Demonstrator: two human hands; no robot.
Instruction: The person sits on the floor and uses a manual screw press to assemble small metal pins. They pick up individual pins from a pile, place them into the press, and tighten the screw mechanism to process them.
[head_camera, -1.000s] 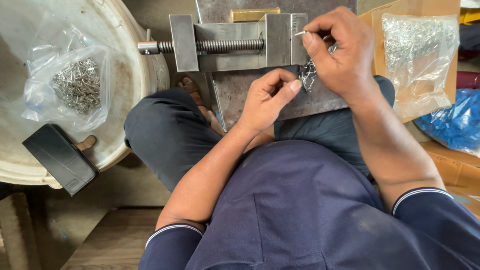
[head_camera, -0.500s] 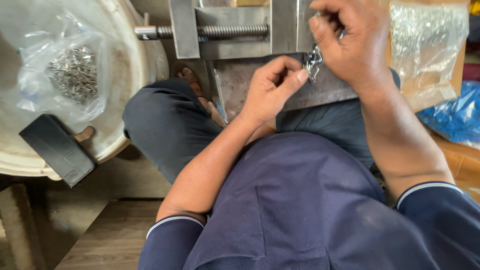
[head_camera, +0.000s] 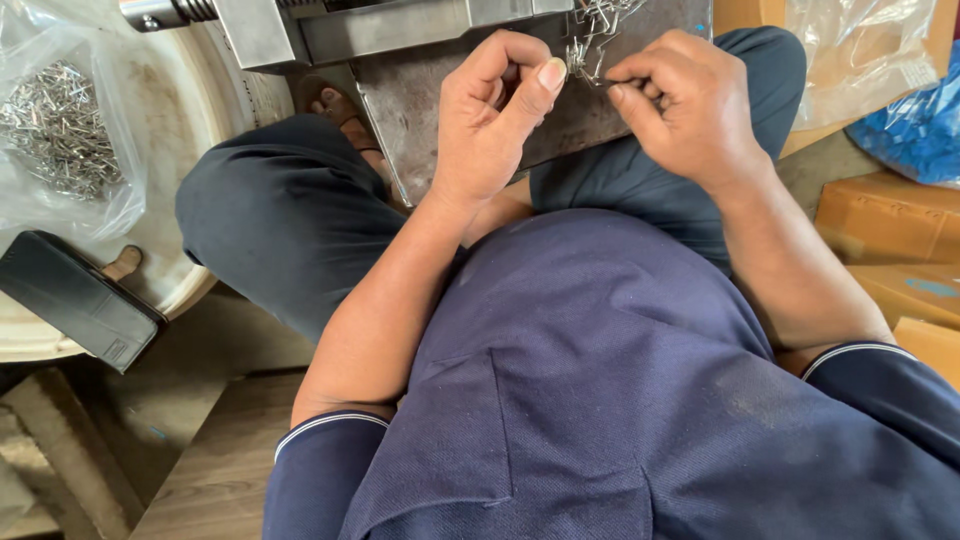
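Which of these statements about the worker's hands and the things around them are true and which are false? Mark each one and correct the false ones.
1. Both hands meet at a cluster of small bent wire pieces. True.
2. The left hand holds a hammer. False: its thumb and fingers pinch at the wire pieces.
3. The clear bag of small metal parts lies on the person's left side, in a pale round tub. True.
4. The black wallet-like case rests on the person's lap. False: it lies on the tub's rim.
5. The right hand rests flat on the cardboard boxes. False: it grips the wire pieces over the metal plate.
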